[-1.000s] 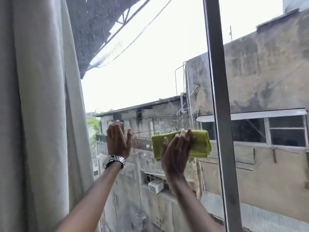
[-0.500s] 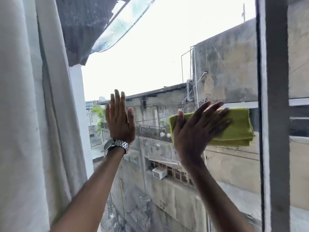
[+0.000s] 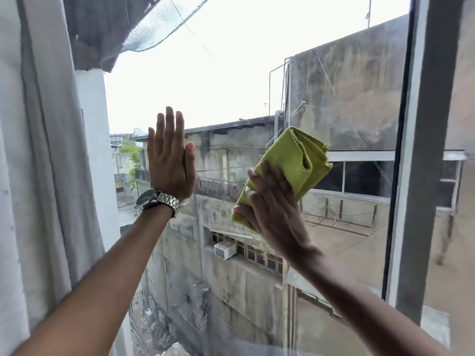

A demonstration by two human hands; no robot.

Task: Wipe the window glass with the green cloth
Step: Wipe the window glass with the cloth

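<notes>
The right hand [image 3: 272, 214] is pressing the green cloth [image 3: 290, 168] flat against the window glass [image 3: 231, 86], palm and fingers laid over the cloth's lower half, with the folded upper end sticking out loose toward the grey window frame [image 3: 421, 176]. The left hand [image 3: 171, 160] is resting open on the glass, fingers straight and close together, holding nothing; it is sitting on the far side of the cloth from the frame, near the pale curtain [image 3: 43, 150]. A metal wristwatch [image 3: 159, 201] is showing on that wrist. The cloth is lying tilted, about midway between the left hand and the frame. Risks, as judged from here: the unpinned folds look free to flop open or bunch, so a stroke could be dragging a lump instead of a flat face and leaving streaks. The bare left palm on the pane is likely leaving fresh smudges. A hard sweep toward the frame could be knocking knuckles against it.
</notes>
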